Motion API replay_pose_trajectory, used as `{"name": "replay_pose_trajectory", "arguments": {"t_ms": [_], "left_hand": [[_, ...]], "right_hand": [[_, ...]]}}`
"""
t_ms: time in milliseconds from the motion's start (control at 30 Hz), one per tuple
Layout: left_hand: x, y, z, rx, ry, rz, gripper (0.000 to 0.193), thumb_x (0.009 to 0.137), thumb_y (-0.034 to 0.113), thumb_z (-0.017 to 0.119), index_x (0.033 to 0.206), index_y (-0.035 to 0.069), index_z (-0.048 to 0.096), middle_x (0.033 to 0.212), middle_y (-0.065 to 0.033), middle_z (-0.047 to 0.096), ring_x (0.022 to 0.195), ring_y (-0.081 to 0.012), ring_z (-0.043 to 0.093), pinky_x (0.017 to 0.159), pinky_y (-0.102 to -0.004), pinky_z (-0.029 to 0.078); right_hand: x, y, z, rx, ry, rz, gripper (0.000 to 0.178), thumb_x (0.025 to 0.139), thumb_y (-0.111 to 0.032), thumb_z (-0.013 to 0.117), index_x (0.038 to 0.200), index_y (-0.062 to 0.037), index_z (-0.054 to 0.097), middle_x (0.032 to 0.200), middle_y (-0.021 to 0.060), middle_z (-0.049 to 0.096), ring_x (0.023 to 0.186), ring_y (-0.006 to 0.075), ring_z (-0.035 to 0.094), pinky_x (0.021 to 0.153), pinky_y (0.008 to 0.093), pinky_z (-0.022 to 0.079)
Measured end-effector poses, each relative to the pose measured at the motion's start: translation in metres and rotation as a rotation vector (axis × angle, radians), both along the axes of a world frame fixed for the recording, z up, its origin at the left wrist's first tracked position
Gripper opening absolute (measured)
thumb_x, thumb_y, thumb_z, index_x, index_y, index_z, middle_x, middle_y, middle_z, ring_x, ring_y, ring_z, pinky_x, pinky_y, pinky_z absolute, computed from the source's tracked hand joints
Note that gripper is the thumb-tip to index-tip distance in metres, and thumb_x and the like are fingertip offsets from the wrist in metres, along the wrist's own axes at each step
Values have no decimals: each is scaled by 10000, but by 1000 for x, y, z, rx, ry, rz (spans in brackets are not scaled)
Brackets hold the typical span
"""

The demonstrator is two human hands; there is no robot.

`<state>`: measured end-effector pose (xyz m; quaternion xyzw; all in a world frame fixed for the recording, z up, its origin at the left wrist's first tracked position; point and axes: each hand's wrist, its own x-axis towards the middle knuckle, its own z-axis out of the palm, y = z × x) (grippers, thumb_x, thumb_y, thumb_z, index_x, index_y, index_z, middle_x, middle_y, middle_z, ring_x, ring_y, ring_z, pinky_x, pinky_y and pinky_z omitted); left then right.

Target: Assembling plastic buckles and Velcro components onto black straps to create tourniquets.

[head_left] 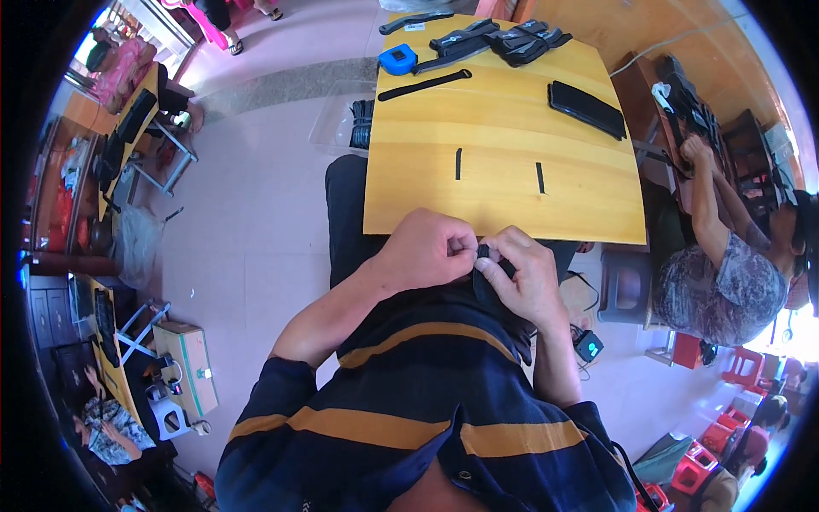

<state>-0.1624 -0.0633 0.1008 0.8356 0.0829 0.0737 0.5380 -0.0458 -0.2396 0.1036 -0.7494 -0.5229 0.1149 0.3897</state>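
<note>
Just off the near edge of the yellow table, my two hands meet above my lap. My left hand is closed, its thumb and fingertips pinched at the end of a black strap. Thumb against fingers, my right hand grips the same strap from the other side. Part of the strap hangs below the fingers and blends into my dark clothing, so its full length is hidden. On the table ahead lie two short black strips, one on the left and one on the right.
Toward the far edge are a longer black strap, a blue tape measure and bundled grey-black straps. A flat black stack lies at right. Beside the table's left stands a clear bin. A co-worker sits close on the right.
</note>
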Motion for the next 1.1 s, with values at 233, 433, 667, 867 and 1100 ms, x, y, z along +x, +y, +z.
{"name": "replay_pose_trajectory", "arguments": {"t_ms": [233, 433, 667, 867, 1100], "left_hand": [[0, 1, -5, 41, 3, 7, 40, 792, 49, 686, 803, 30, 719, 626, -57, 678, 544, -100, 610, 546, -261, 470], [0, 1, -17, -53, 55, 39, 71, 741, 98, 688, 775, 40, 711, 612, -93, 657, 521, -206, 631, 548, -330, 492], [-4, -6, -16, 123, -12, 58, 39, 736, 94, 685, 729, 57, 675, 615, -121, 641, 540, -292, 633, 535, -387, 489], [-3, -3, -20, 211, -7, 25, 61, 730, 119, 702, 716, 72, 665, 628, -123, 645, 572, -337, 638, 543, -420, 495], [-3, 5, -37, -178, 99, 0, 32, 786, 43, 661, 792, 23, 684, 599, -40, 630, 538, -89, 566, 534, -267, 443]], "right_hand": [[-1, 3, 0, -51, -2, 10, 173, 834, -169, 744, 945, -47, 690, 826, 119, 631, 750, 325, 660, 644, 401, 519], [-6, 5, -4, -16, 15, 5, 164, 837, -162, 735, 946, -48, 692, 836, 127, 635, 765, 332, 663, 657, 411, 525], [-4, 6, -7, -62, -15, 35, 174, 841, -157, 720, 982, -56, 699, 835, 131, 626, 770, 339, 659, 661, 422, 523], [-2, 6, -14, -61, 14, 67, 164, 856, -154, 706, 984, -53, 704, 835, 135, 633, 792, 345, 661, 682, 424, 526], [-8, 9, -12, -60, 34, 48, 163, 861, -141, 704, 1000, -57, 712, 857, 141, 654, 812, 345, 674, 700, 418, 537]]}}
